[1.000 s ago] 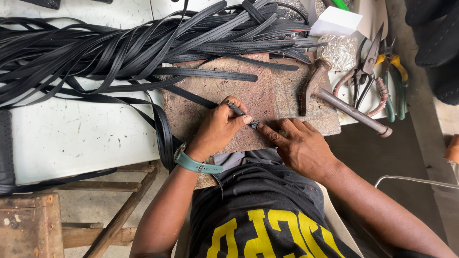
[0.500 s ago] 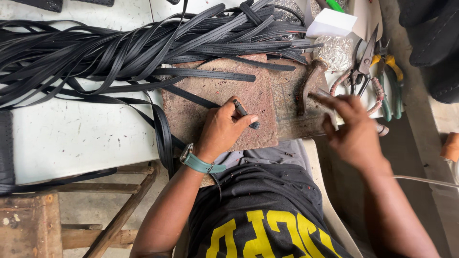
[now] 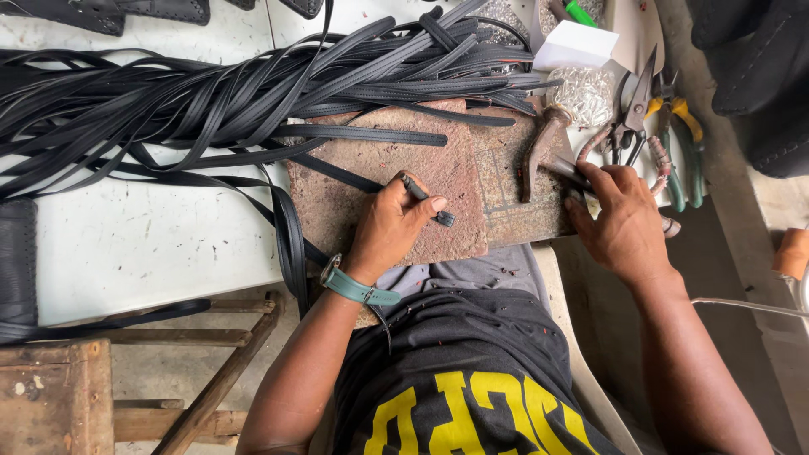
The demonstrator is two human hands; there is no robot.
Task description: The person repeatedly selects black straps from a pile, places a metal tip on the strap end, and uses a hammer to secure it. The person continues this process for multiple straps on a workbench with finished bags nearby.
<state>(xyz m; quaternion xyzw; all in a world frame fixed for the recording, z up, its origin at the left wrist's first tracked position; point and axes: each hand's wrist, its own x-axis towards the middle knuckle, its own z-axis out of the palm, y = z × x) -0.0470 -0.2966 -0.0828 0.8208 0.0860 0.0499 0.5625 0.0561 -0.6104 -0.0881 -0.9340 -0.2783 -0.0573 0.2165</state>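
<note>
Straps [image 3: 211,101] in black sprawl toward nine o'clock across the white table [image 3: 143,244], their far ends cut off at the frame edge. My left hand [image 3: 392,223] pinches one strap end [image 3: 425,202] flat on the brown stone slab [image 3: 379,168], the tip half hidden under my thumb. At three o'clock my right hand [image 3: 624,223] closes round the hammer [image 3: 548,156] handle, covering most of it. Pliers and scissors [image 3: 649,118] lie just beyond, partly overlapping. Wooden stool frame [image 3: 194,396] shows below the table.
</note>
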